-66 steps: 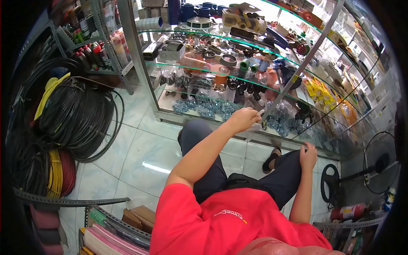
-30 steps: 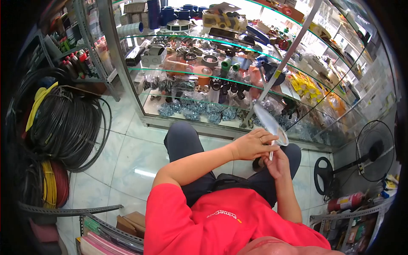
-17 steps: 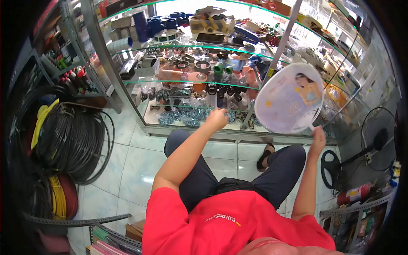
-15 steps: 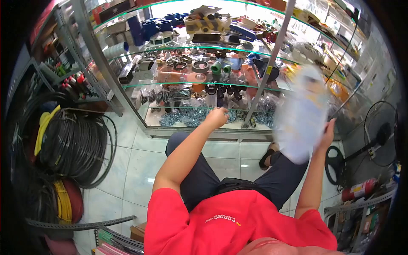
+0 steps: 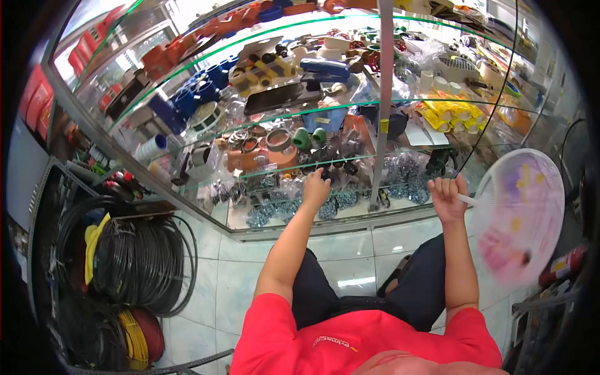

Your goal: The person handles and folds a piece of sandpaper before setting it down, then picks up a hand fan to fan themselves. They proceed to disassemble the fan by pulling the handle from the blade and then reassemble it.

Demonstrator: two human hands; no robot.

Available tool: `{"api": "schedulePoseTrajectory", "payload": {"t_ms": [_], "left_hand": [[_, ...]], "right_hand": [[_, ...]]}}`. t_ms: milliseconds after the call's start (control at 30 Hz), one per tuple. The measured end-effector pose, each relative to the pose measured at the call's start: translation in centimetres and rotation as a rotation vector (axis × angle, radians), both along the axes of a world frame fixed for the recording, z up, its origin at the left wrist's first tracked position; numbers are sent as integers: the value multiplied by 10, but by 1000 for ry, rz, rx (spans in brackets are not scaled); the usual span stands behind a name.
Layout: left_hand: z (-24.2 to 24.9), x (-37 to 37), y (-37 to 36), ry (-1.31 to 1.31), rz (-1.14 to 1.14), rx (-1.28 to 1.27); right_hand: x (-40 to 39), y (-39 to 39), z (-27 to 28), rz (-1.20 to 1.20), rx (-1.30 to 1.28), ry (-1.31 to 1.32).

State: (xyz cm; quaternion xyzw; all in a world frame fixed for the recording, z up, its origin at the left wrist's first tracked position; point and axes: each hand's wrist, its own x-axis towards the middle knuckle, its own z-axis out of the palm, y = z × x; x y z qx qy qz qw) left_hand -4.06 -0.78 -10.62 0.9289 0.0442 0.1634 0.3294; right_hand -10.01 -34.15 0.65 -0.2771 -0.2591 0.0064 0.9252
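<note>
My right hand (image 5: 449, 197) is closed round the thin white handle of a round hand fan (image 5: 520, 219). The fan's face is pale, with pink, purple and yellow patches, slightly blurred, and it sticks out to the right of the hand. My left hand (image 5: 316, 189) is raised in front of the glass display case's lower shelves, its fingers mostly curled; whatever they may hold is hidden. Beyond that hand are black fittings (image 5: 328, 153) and bags of small bluish metal pieces (image 5: 284, 209).
The case's metal upright (image 5: 383, 81) stands ahead, between shelves of pipe fittings and yellow packets (image 5: 453, 112). Coils of black cable (image 5: 134, 262) stand on the left. A red fire extinguisher (image 5: 565, 264) is at the right, partly behind the fan.
The fan has swung from in front of the right knee out to the right. My view has turned, and the left hand still hovers by the lower shelves.
</note>
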Motion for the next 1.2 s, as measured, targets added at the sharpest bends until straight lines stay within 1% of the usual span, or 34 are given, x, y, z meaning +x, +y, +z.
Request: {"api": "schedulePoseTrajectory", "payload": {"t_ms": [67,100,167,200,267,300,333,400,433,467,500,533,567,600,633,667,700,733,767,833,867,933,967,1033,1067,1100,1133,1200], "left_hand": [[-7,9,-4,-7,4,18],[-11,9,-6,-21,36,34],[-19,10,-10,-33,62,51],[-20,10,-15,-37,91,34],[-20,13,-19,-82,87,130],[-16,13,-22,-81,88,138],[-12,12,-25,-57,116,181],[-9,15,-27,-30,143,222],[-10,17,-28,-49,149,209],[-10,19,-29,-67,156,196],[-8,21,-28,-36,154,120],[-7,23,-28,-33,152,121],[-6,24,-28,-128,151,27],[1,24,-29,-224,149,-68],[8,25,-31,-224,148,-67],[15,26,-31,-299,160,-66],[20,28,-30,-373,173,-64],[21,31,-28,-372,174,-63],[21,34,-24,-403,172,-21],[19,39,-19,-430,170,20],[19,43,-17,-387,160,18],[24,52,-18,-348,147,13],[25,58,-19,-320,162,45],[19,68,-17,-290,186,75],[9,78,-16,-374,149,-22],[6,83,-17,-458,110,-118],[2,86,-18,-458,112,-119],[-3,90,-19,-361,58,-460]], "right_hand": [[-1,1,-3,127,-11,-26],[1,-4,-6,120,-2,-22],[5,-18,-15,-398,-1060,133],[6,-21,-14,-396,-1052,141],[6,-26,-9,-953,-1422,-501],[7,-29,-11,-968,-1346,-433],[11,-35,-21,-970,-1340,-431],[18,-47,-41,-592,-605,32],[10,-38,-16,-364,-328,-20],[10,-38,-11,-364,-330,-17],[10,-38,-9,-250,-184,27],[11,-38,-8,-137,-36,70],[12,-39,-9,-137,-36,72],[14,-42,-11,-188,-73,110],[16,-44,-12,-238,-111,146],[17,-45,-14,-238,-111,147],[18,-46,-16,-326,-185,167],[19,-46,-18,-413,-260,188],[20,-46,-21,-411,-260,191],[21,-47,-25,-451,-375,149],[22,-47,-27,-451,-376,149],[24,-46,-32,-541,-414,238],[26,-51,-38,-542,-420,235],[28,-62,-45,-450,-206,200],[28,-64,-49,-446,-209,197],[24,-61,-45,-674,-688,296],[21,-58,-41,-891,-1174,388],[17,-53,-34,-879,-1196,360]]}}
